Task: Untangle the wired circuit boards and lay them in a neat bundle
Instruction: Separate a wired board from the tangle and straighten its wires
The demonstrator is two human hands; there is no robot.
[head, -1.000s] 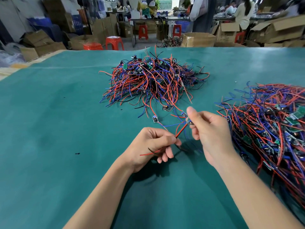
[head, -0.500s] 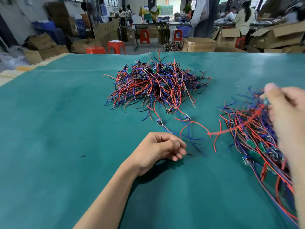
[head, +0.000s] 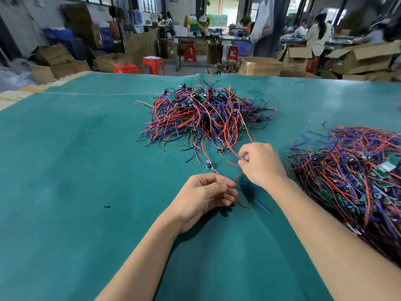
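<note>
The tabletop (head: 65,170) carried a tangled heap (head: 204,114) toward its far edge and the sorted bundle (head: 355,177) at its right edge. My right hand (head: 260,164) pinched red and blue wires just off the heap's near fringe; my left hand (head: 204,196) held wire ends, fingers curled, below a small board (head: 208,165). I judged slow, steady pulling best, left hand anchoring, so neighbouring leads wouldn't drag.

Both forearms bare, no sleeves visible; left hand (head: 202,197), right hand (head: 261,164) ungloved.
</note>
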